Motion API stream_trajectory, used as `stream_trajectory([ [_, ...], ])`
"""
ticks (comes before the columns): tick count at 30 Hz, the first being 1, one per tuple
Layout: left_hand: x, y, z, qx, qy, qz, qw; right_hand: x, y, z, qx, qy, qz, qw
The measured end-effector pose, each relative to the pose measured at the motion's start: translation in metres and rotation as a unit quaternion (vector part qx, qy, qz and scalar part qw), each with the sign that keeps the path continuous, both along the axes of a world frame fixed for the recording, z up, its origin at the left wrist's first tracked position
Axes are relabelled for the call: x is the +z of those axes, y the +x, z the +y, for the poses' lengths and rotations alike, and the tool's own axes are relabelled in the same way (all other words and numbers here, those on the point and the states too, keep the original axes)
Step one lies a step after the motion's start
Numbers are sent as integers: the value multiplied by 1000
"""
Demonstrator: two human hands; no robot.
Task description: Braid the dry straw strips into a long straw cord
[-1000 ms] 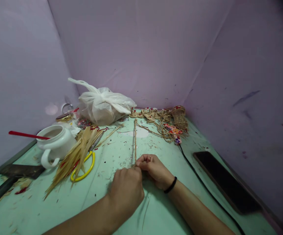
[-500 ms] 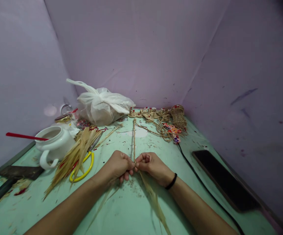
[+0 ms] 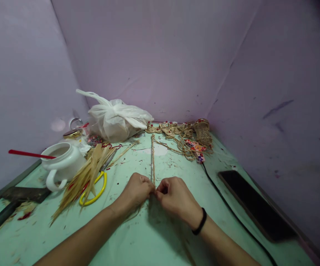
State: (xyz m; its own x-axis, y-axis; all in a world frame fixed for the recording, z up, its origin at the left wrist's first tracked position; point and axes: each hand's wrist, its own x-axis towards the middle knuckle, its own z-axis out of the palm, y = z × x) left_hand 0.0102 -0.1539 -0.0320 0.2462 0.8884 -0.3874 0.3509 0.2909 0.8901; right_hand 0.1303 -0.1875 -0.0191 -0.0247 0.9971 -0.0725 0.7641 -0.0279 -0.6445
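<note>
A thin twisted straw cord (image 3: 153, 159) runs straight away from me across the green table (image 3: 137, 244). My left hand (image 3: 136, 191) and my right hand (image 3: 176, 199) meet at its near end, both closed in a pinch on the cord and the loose straw strands. Some strands trail under my left wrist. My right wrist wears a black band (image 3: 200, 222).
A bundle of straw strips (image 3: 85, 176) lies over yellow-handled scissors (image 3: 96, 190) at the left. A white jug (image 3: 62, 162) with a red stick, a white plastic bag (image 3: 118, 117), woven straw pieces (image 3: 187, 137), a black phone (image 3: 256, 205), a black cable (image 3: 231, 214) and a dark tool (image 3: 13, 201) are around.
The loose straw strands that hung toward me have been drawn in under my hands. My right hand has rolled over, knuckles up, and both hands sit slightly nearer to me.
</note>
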Motion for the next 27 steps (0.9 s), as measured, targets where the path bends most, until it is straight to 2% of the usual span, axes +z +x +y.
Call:
stream_trajectory([
  [4,7,-3,1,12,-56,-43,997,1,-7,-10,41,69,-37,996],
  [6,8,-5,3,-1,-64,-57,996,1,-5,-10,65,78,-34,994],
  [9,11,-7,6,-22,-62,-66,996,2,6,-2,76,29,15,997],
  [12,15,-9,8,-34,-70,-63,995,4,18,10,3,-33,172,985],
  [13,16,-9,8,-38,-73,-61,995,4,19,13,-32,-61,244,967],
  [15,17,-10,8,-48,-74,-62,994,5,18,16,-68,-150,380,910],
  [17,16,-10,8,-58,-68,-67,994,3,13,15,-53,-236,464,852],
  [18,14,-10,8,-62,-64,-68,994,1,9,14,-42,-256,477,840],
  [19,13,-11,8,-67,-60,-64,994,-2,7,13,-37,-255,471,844],
  [23,8,-12,9,-84,-47,-34,995,-16,2,13,-34,-178,391,902],
  [27,3,-14,10,-105,3,11,994,-23,4,17,-26,-144,369,918],
])
